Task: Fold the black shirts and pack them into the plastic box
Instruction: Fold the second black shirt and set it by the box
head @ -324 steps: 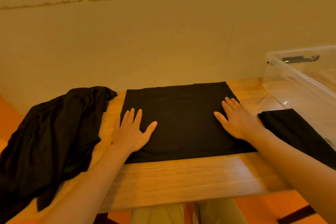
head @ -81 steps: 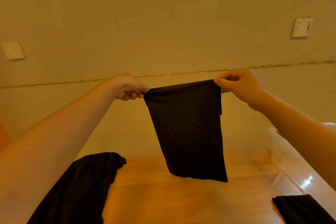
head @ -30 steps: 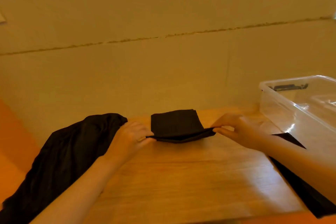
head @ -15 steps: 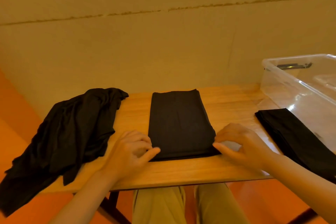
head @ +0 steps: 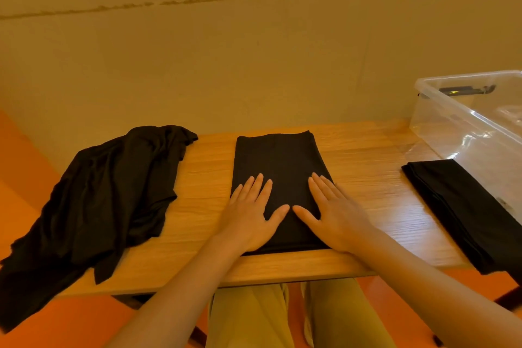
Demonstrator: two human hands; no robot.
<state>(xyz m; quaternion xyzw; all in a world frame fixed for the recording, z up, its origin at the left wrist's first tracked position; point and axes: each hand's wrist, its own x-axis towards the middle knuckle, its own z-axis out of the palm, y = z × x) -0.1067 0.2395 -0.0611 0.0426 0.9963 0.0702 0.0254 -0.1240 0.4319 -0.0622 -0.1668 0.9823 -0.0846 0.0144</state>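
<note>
Shirt folded (head: 278, 169) into a narrow black rectangle lies at the centre of the wooden table (head: 367, 155), its long axis running from 6 to 12 o'clock, near end at the table's front edge. Left hand (head: 251, 217) and right hand (head: 333, 215) press flat on its near half, fingers straight and spread, thumbs almost meeting. At 9 o'clock a crumpled black shirt (head: 99, 200) drapes over the table's left edge. At 3 o'clock a second folded shirt (head: 463, 206) lies just beside the clear plastic box (head: 463, 121), which stands at 2 o'clock near the wall.
</note>
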